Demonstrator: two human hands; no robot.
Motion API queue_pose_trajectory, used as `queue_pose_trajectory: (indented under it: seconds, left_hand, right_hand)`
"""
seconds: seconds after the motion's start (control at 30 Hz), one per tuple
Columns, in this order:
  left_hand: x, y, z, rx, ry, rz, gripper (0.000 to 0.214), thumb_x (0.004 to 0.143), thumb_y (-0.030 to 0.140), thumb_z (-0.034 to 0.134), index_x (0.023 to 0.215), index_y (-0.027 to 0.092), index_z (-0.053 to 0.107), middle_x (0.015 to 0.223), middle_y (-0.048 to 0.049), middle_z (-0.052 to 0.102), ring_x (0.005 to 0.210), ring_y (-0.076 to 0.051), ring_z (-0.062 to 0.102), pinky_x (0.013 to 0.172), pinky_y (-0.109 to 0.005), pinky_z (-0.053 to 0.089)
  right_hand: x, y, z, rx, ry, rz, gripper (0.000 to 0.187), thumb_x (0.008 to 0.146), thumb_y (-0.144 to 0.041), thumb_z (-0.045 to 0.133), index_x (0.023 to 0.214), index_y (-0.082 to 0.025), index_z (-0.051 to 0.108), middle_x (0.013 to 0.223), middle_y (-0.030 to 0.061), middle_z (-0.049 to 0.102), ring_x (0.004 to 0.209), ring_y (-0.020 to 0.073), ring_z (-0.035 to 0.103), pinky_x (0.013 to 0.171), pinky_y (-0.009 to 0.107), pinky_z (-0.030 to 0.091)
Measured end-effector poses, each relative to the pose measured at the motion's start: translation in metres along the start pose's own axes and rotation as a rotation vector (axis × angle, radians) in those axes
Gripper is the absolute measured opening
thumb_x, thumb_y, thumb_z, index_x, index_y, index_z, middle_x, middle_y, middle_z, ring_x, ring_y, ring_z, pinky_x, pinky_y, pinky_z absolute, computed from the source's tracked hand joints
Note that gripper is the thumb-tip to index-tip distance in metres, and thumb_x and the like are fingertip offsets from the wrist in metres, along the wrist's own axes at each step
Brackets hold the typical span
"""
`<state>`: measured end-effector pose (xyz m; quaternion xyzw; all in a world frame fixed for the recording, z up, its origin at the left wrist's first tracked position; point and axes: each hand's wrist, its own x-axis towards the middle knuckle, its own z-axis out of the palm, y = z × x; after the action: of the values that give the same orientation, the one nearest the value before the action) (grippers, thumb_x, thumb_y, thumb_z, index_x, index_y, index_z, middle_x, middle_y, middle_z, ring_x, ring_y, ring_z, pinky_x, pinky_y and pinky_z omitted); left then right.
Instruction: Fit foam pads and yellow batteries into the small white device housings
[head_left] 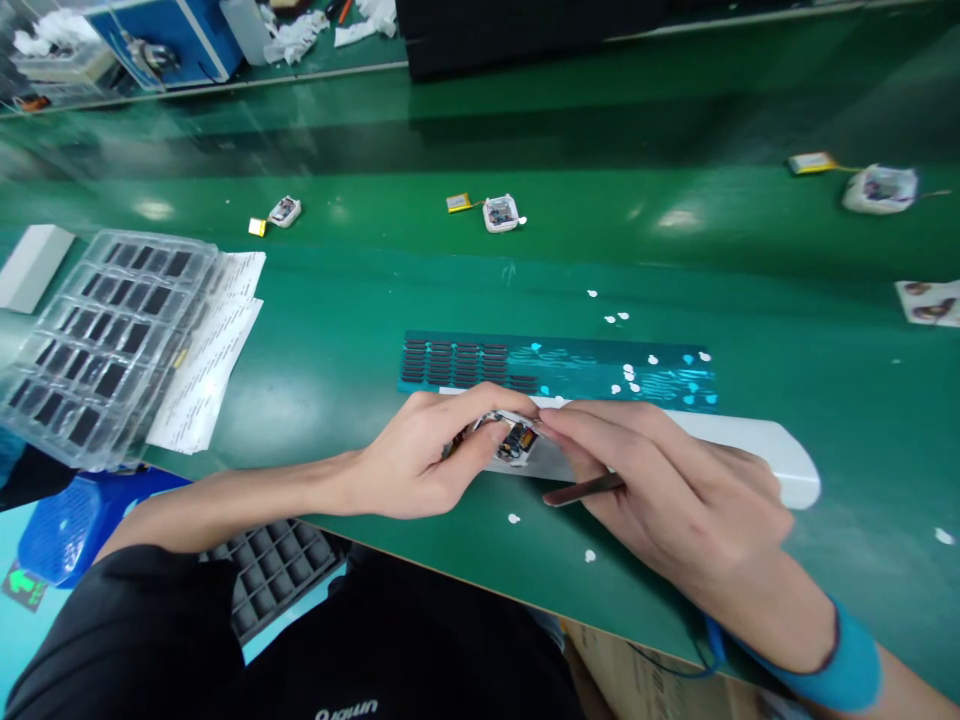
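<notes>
My left hand [427, 450] is closed around a small white device housing [517, 440], its circuit board facing up. At the housing's right edge, the thumb and forefinger of my right hand [660, 480] are pinched together; whatever lies between those fingertips is too small to make out. A pair of tweezers [574, 492] is tucked in the right hand, with its flat end sticking out toward the left. Beneath both hands lies a long white rounded bar [757, 445]. Just behind it is a blue-green strip sheet [562, 355] with rows of thin dark pieces.
Similar white housings with yellow batteries stand along the back, at left [285, 211], middle [500, 213] and right [881, 190]. A clear compartment box [112, 340] and printed papers [206, 370] lie at left. Small white stickers [514, 518] are scattered about. A blue wristband [847, 655] circles my right wrist.
</notes>
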<state>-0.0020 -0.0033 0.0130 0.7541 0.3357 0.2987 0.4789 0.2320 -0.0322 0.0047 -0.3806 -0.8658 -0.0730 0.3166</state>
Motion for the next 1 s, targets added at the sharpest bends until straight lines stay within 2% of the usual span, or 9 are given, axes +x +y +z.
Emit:
queue_pose_trajectory:
  seconds: [0.1, 0.2, 0.37, 0.5, 0.57, 0.7, 0.77, 0.87, 1.0]
  left_hand:
    - [0.001, 0.000, -0.001, -0.216, -0.090, -0.125, 0.022, 0.109, 0.030, 0.048, 0.114, 0.015, 0.063, 0.070, 0.0018, 0.062, 0.051, -0.008, 0.053, 0.050, -0.020, 0.045]
    - [0.001, -0.002, -0.001, -0.385, -0.141, -0.222, 0.022, 0.109, 0.033, 0.050, 0.114, 0.014, 0.060, 0.063, 0.0044, 0.055, 0.047, -0.008, 0.052, 0.048, -0.019, 0.045]
    - [0.000, -0.004, 0.000, -0.396, -0.127, -0.215, 0.021, 0.109, 0.033, 0.052, 0.111, 0.014, 0.062, 0.062, 0.0044, 0.054, 0.047, -0.009, 0.051, 0.047, -0.019, 0.041]
    - [0.001, -0.002, 0.001, -0.394, -0.118, -0.184, 0.019, 0.108, 0.030, 0.052, 0.109, 0.014, 0.063, 0.066, 0.0031, 0.057, 0.048, -0.008, 0.049, 0.046, -0.019, 0.040]
    - [0.001, -0.001, 0.000, -0.392, -0.109, -0.188, 0.020, 0.108, 0.030, 0.052, 0.111, 0.014, 0.063, 0.066, 0.0034, 0.056, 0.048, -0.008, 0.049, 0.046, -0.019, 0.040]
    - [-0.001, -0.001, -0.001, -0.410, -0.071, -0.227, 0.023, 0.109, 0.034, 0.052, 0.117, 0.015, 0.061, 0.063, 0.0041, 0.054, 0.048, -0.009, 0.050, 0.046, -0.019, 0.041]
    - [-0.002, -0.002, -0.001, -0.429, -0.048, -0.238, 0.022, 0.108, 0.035, 0.053, 0.117, 0.016, 0.059, 0.063, 0.0042, 0.054, 0.048, -0.009, 0.050, 0.046, -0.020, 0.042]
    - [-0.002, -0.004, 0.001, -0.440, -0.028, -0.264, 0.020, 0.107, 0.036, 0.053, 0.114, 0.017, 0.055, 0.065, 0.0049, 0.053, 0.047, -0.009, 0.048, 0.045, -0.021, 0.040]
    - [0.000, -0.005, 0.003, -0.419, -0.032, -0.265, 0.017, 0.107, 0.036, 0.054, 0.110, 0.019, 0.051, 0.064, 0.0066, 0.050, 0.048, -0.008, 0.047, 0.046, -0.021, 0.037]
  right_hand:
    - [0.001, 0.000, 0.003, 0.010, 0.047, 0.011, 0.019, 0.105, -0.009, 0.067, 0.122, -0.018, 0.067, 0.105, 0.0029, 0.083, 0.081, 0.0134, 0.080, 0.064, 0.024, 0.059]
    - [0.001, 0.001, 0.004, 0.037, 0.030, -0.022, 0.019, 0.106, -0.010, 0.066, 0.124, -0.016, 0.068, 0.107, 0.0053, 0.083, 0.084, 0.0149, 0.080, 0.068, 0.025, 0.060]
    - [-0.001, 0.003, 0.000, 0.036, -0.002, -0.051, 0.026, 0.104, -0.002, 0.065, 0.126, -0.014, 0.068, 0.107, 0.0059, 0.083, 0.087, 0.0149, 0.080, 0.073, 0.025, 0.060]
    - [-0.001, 0.003, -0.002, 0.013, -0.052, -0.081, 0.028, 0.106, -0.005, 0.060, 0.132, -0.014, 0.065, 0.104, 0.0053, 0.083, 0.079, 0.0144, 0.078, 0.065, 0.026, 0.058]
    - [0.001, 0.003, -0.001, -0.042, -0.015, -0.071, 0.027, 0.103, -0.005, 0.063, 0.128, -0.015, 0.066, 0.096, 0.0030, 0.083, 0.070, 0.0130, 0.075, 0.060, 0.025, 0.055]
    - [0.008, 0.003, 0.006, -0.249, 0.112, 0.064, 0.027, 0.095, 0.000, 0.071, 0.113, -0.019, 0.067, 0.081, -0.0026, 0.080, 0.053, 0.0092, 0.066, 0.046, 0.024, 0.044]
    - [0.010, 0.003, 0.009, -0.294, 0.114, 0.091, 0.034, 0.091, 0.005, 0.067, 0.115, -0.019, 0.068, 0.088, -0.0012, 0.082, 0.056, 0.0102, 0.069, 0.045, 0.025, 0.043]
    - [0.009, 0.004, 0.010, -0.273, 0.083, 0.082, 0.045, 0.089, 0.008, 0.060, 0.125, -0.017, 0.069, 0.113, 0.0054, 0.084, 0.071, 0.0144, 0.078, 0.050, 0.028, 0.049]
    - [0.004, 0.004, 0.008, -0.177, 0.022, 0.000, 0.051, 0.098, 0.001, 0.063, 0.145, -0.019, 0.064, 0.132, 0.0066, 0.077, 0.078, 0.0153, 0.080, 0.050, 0.029, 0.052]
